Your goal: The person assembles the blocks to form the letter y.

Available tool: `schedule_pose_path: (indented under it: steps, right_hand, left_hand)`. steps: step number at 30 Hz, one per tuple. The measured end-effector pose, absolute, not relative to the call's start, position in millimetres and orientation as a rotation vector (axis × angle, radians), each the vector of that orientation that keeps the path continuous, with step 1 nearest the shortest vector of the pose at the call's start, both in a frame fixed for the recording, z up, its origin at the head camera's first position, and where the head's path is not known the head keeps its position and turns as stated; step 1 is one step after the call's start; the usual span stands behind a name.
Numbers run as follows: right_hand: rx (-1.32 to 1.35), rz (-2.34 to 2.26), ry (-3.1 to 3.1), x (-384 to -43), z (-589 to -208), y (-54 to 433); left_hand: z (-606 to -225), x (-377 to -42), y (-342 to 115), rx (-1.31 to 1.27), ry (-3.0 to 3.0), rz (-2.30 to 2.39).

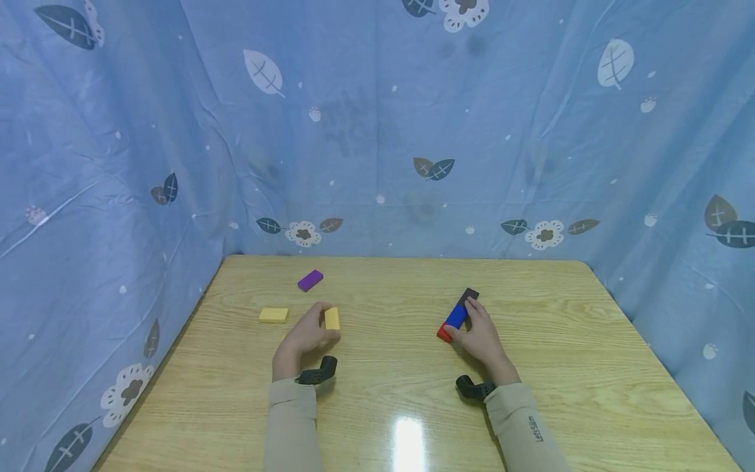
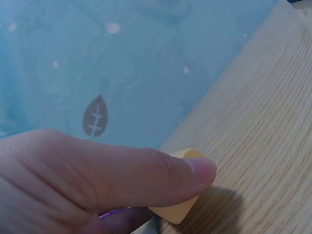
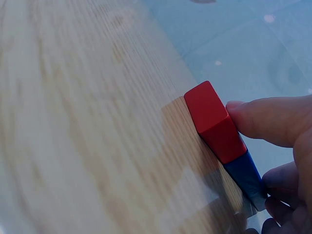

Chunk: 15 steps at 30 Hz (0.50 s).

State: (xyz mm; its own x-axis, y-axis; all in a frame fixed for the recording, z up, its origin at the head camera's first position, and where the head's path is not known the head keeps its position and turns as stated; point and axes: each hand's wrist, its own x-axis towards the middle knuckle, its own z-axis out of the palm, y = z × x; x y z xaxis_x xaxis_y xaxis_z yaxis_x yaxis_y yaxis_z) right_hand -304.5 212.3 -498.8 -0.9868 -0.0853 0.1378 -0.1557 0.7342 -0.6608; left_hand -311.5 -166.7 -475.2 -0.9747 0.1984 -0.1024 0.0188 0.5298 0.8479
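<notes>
In the head view my left hand (image 1: 305, 334) pinches a yellow block (image 1: 332, 319) between thumb and fingers. The left wrist view shows the thumb lying across this yellow block (image 2: 181, 209), just above or on the wood. Over on the right, a red block (image 1: 444, 333), a blue block (image 1: 456, 316) and a black block (image 1: 468, 297) lie end to end in a slanting row. My right hand (image 1: 482, 335) grips that row from its right side, thumb at the red block (image 3: 210, 119), fingers towards the black one. Curled fingers partly hide the blue block (image 3: 245, 176).
A second yellow block (image 1: 274, 315) lies left of my left hand, and a purple block (image 1: 310, 280) farther back. A bit of yellow shows behind the left hand. The wooden table (image 1: 383, 380) meets a blue patterned curtain (image 1: 377, 131) at its back and sides.
</notes>
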Motion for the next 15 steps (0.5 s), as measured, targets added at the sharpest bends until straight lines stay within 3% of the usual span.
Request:
schedule_pose_path:
  steps: [15]
  right_hand:
    - [0.187,1.077,-2.835,-303.9,-498.9,212.0]
  left_hand:
    - [-464.6,-310.9,-156.9,0.119,2.648,1.418]
